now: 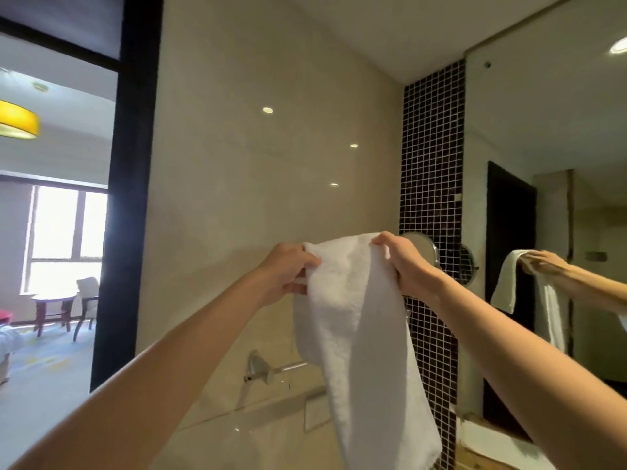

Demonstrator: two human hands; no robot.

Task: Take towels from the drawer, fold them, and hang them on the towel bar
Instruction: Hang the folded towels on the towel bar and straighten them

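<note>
A white towel (353, 320) hangs long and narrow in front of the beige wall, folded lengthwise. My left hand (288, 271) pinches its top left corner and my right hand (405, 262) grips its top right edge, both raised at chest height. Below and behind the towel, a chrome towel bar (288, 367) runs from its wall bracket (259, 368); the towel covers the bar's right part. The towel's top edge is well above the bar. No drawer is in view.
A strip of dark mosaic tile (431, 184) and a round wall mirror (420, 247) stand just right of my right hand. A large mirror (549, 164) at far right reflects my arm and the towel. A dark doorframe (132, 184) at left opens onto a bedroom.
</note>
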